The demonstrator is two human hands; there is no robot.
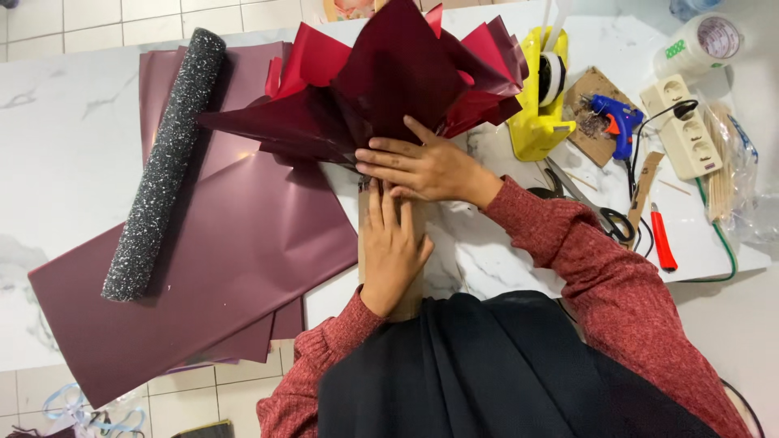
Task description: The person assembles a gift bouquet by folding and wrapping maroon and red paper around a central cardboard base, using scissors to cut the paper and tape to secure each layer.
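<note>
A bouquet-shaped wrap of dark red and bright red paper sheets (389,81) fans out at the top of a brown cardboard tube (414,227) lying on the white marble table (65,146). My left hand (392,247) lies flat along the tube, fingers pointing up toward the paper. Above it, my right hand (422,166) presses across the base of the red paper where it meets the tube, fingers pointing left. Both hands hold the wrap against the tube.
A stack of maroon paper sheets (219,259) lies at left with a glittery dark grey roll (166,162) on it. To the right are a yellow tape dispenser (540,97), a blue glue gun (613,118), scissors (588,203), a red-handled cutter (661,239), a power strip (686,126) and a tape roll (702,40).
</note>
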